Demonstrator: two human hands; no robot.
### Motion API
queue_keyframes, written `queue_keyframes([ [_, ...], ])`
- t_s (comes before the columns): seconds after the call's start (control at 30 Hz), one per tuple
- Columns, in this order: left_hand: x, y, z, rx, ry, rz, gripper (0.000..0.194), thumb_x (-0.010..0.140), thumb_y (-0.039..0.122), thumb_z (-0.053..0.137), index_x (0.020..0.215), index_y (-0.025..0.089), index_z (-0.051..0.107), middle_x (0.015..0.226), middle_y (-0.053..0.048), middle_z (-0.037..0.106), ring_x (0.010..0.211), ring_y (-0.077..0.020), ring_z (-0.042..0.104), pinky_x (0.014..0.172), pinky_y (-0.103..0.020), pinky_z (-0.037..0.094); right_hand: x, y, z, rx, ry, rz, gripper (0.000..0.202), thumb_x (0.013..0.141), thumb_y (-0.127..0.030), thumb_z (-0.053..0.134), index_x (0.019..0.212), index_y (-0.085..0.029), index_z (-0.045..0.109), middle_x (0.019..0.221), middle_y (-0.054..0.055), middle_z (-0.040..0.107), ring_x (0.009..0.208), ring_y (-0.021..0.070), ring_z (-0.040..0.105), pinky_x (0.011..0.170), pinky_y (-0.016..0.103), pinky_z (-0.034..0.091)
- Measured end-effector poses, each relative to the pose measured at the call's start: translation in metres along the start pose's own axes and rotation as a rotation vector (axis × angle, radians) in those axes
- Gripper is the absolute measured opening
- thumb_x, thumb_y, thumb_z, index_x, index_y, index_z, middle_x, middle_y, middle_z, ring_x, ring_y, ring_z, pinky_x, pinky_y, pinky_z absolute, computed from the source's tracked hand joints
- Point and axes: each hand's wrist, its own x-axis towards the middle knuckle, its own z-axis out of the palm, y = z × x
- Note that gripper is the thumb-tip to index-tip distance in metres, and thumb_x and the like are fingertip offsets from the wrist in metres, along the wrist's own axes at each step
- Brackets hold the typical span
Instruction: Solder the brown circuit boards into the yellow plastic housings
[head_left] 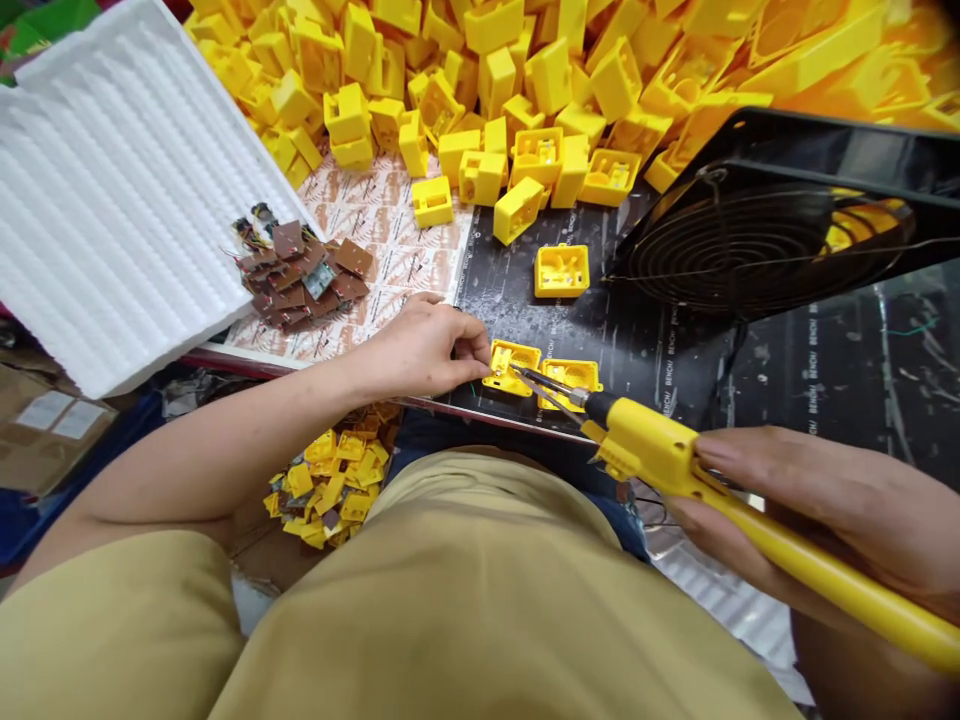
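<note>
My right hand (817, 510) is wrapped around the yellow handle of a soldering iron (652, 440), which has a thin feed tube beside its shaft. The iron's tip reaches into a small open yellow plastic case (515, 366) at the table's front edge. At that case's left edge is my left hand (431, 345), thumb and fingers pinched together. What the pinch holds, if anything, is too small to make out. A second open yellow case (568, 384) lies just right of the first, partly behind the iron. Farther back sits another open case (562, 271).
A large heap of yellow cases (495, 80) fills the back. Brown circuit boards (296, 275) with wires are piled at left beside a white foam sheet (127, 190). A black fan (757, 230) stands at right. Below the table edge are yellow parts (337, 485) in a container.
</note>
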Motion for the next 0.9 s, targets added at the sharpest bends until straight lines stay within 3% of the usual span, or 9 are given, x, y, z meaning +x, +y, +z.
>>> queue_keyframes([
  [0.07, 0.001, 0.001, -0.002, 0.022, -0.005, -0.001, 0.004, 0.078, 0.023, 0.071, 0.075, 0.021, 0.071, 0.073, 0.005, 0.074, 0.073, -0.0141, 0.068, 0.110, -0.043, 0.037, 0.004, 0.014, -0.004, 0.000, -0.054, -0.151, 0.068, 0.086, -0.024, 0.076, 0.148, -0.025, 0.046, 0.086, 0.004, 0.075, 0.067, 0.0152, 0.072, 0.055, 0.018, 0.059],
  [0.17, 0.002, 0.004, -0.004, 0.052, -0.021, -0.021, 0.004, 0.077, 0.022, 0.070, 0.074, 0.021, 0.071, 0.071, 0.006, 0.072, 0.072, -0.0140, 0.067, 0.107, -0.041, 0.040, 0.010, 0.021, -0.006, -0.076, -0.094, -0.203, 0.057, 0.094, -0.033, 0.067, 0.145, -0.019, 0.047, 0.082, 0.005, 0.074, 0.063, 0.0137, 0.071, 0.052, 0.017, 0.057],
  [0.33, 0.004, 0.010, -0.005, 0.088, -0.057, -0.025, 0.006, 0.076, 0.020, 0.067, 0.071, 0.020, 0.070, 0.070, 0.005, 0.071, 0.073, -0.0142, 0.065, 0.101, -0.037, 0.042, 0.015, 0.001, 0.000, -0.048, -0.054, -0.110, 0.024, 0.096, -0.026, 0.064, 0.118, -0.019, 0.059, 0.076, 0.002, 0.072, 0.067, 0.0106, 0.071, 0.063, 0.015, 0.059],
  [0.43, 0.006, 0.014, -0.007, 0.137, -0.097, -0.041, 0.006, 0.077, 0.021, 0.067, 0.073, 0.019, 0.072, 0.075, 0.003, 0.073, 0.079, -0.0165, 0.066, 0.103, -0.041, 0.039, 0.015, -0.004, 0.003, -0.037, -0.079, -0.083, 0.009, 0.099, -0.030, 0.060, 0.099, -0.021, 0.061, 0.074, 0.000, 0.071, 0.068, 0.0093, 0.071, 0.070, 0.016, 0.061],
  [0.57, 0.009, 0.017, -0.010, 0.184, -0.115, -0.026, 0.007, 0.078, 0.022, 0.067, 0.076, 0.019, 0.073, 0.082, 0.001, 0.075, 0.084, -0.0181, 0.066, 0.102, -0.042, 0.039, 0.017, 0.001, 0.003, -0.038, -0.106, -0.129, 0.007, 0.093, -0.026, 0.068, 0.090, -0.021, 0.063, 0.077, 0.000, 0.072, 0.076, 0.0100, 0.072, 0.078, 0.020, 0.062],
  [0.63, 0.010, 0.019, -0.010, 0.208, -0.123, -0.018, 0.008, 0.078, 0.022, 0.066, 0.075, 0.018, 0.072, 0.080, 0.000, 0.075, 0.085, -0.0186, 0.066, 0.101, -0.042, 0.039, 0.021, 0.004, 0.003, -0.037, -0.094, -0.201, 0.013, 0.087, -0.021, 0.074, 0.095, -0.021, 0.064, 0.080, -0.001, 0.073, 0.077, 0.0109, 0.072, 0.076, 0.022, 0.064],
  [0.77, 0.014, 0.023, -0.011, 0.277, -0.151, -0.027, 0.009, 0.077, 0.022, 0.065, 0.073, 0.018, 0.072, 0.075, 0.000, 0.072, 0.083, -0.0194, 0.065, 0.100, -0.043, 0.039, 0.024, 0.005, -0.004, -0.058, -0.137, -0.317, 0.012, 0.088, -0.021, 0.073, 0.095, -0.022, 0.064, 0.084, 0.000, 0.074, 0.079, 0.0123, 0.073, 0.071, 0.023, 0.064],
  [0.9, 0.016, 0.025, -0.013, 0.297, -0.158, -0.027, 0.007, 0.075, 0.019, 0.065, 0.072, 0.018, 0.072, 0.074, 0.000, 0.071, 0.083, -0.0198, 0.065, 0.097, -0.041, 0.040, 0.008, 0.008, -0.019, -0.106, -0.203, -0.129, 0.028, 0.081, -0.023, 0.080, 0.103, -0.025, 0.064, 0.092, 0.001, 0.073, 0.084, 0.0167, 0.072, 0.080, 0.033, 0.063],
])
